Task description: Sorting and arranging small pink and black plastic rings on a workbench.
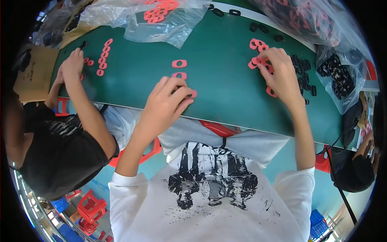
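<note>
My left hand (166,101) is low over the green table with its fingers curled round a pink piece with an oval hole (193,94). Just beyond it, two more such pieces lie in a column, the farther pink piece (179,63) fully in sight and the nearer one partly covered by my fingers. Off to the right, my right hand (282,72) pinches a pink piece (258,60) in a small loose heap; its fingers hide part of it. Another pink piece (271,92) lies under the near side of that hand.
Black oval pieces (303,70) lie grouped right of my right hand. Clear bags of pink pieces (161,28) and of black parts (336,76) sit around the table (225,80). A co-worker's hands (72,66) work at the left beside a row of pink pieces (105,54).
</note>
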